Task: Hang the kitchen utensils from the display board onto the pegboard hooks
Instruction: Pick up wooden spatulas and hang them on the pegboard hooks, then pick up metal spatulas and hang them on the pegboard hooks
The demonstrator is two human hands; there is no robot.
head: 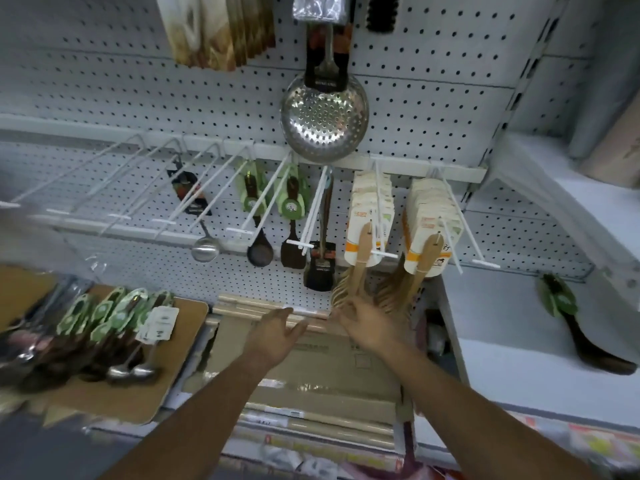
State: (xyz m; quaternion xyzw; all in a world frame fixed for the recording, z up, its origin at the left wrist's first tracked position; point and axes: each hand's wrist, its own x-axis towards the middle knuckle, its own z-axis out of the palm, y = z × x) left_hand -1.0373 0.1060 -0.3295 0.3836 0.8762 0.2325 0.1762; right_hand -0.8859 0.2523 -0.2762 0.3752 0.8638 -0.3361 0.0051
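Observation:
A brown display board [180, 348] at lower left carries several packaged utensils [114, 327] with green cards, dark spoons and steel ladles. The white pegboard [433, 116] has long white hooks [166, 199]; some are bare, others hold a steel ladle [205, 249], dark spoons [259, 252] and wooden spatulas [360, 258]. My left hand [273, 336] hovers with relaxed fingers over a cardboard box. My right hand [363, 327] reaches up to the lower ends of the hanging wooden spatulas and touches them; a grip cannot be made out.
A large perforated skimmer [323, 119] hangs at top centre. A cardboard box [311, 372] and rolling pins [256, 308] lie below my hands. One green-carded dark spoon [585, 327] lies on the white shelf at right. Wooden boards [214, 29] hang at top left.

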